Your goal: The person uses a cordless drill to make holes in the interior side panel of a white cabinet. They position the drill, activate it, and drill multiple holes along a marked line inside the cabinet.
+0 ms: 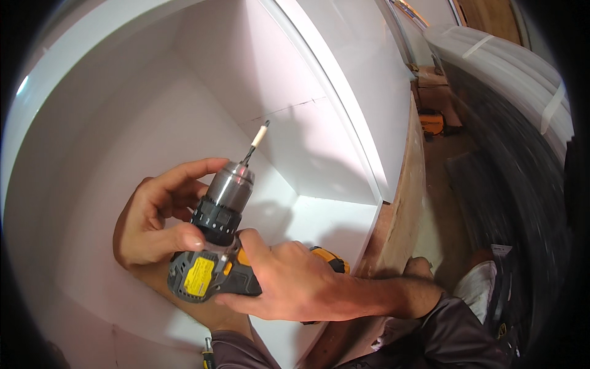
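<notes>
Gripping drill [215, 258] | right hand [289, 283] clenched on handle | left hand [153, 215] on chuck | yellow label

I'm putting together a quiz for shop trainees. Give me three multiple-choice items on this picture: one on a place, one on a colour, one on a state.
1. Where does the drill bit point?
A. into the white cabinet
B. at the floor
C. at a ceiling lamp

2. What colours is the drill body?
A. red and white
B. grey and yellow
C. green

3. What is the left hand doing?
A. hanging free
B. holding a screw
C. touching the chuck

A: the bit aims at the cabinet's inner wall.
B: grey casing with yellow parts.
C: its fingers wrap the chuck while the right hand grips the handle.
</notes>
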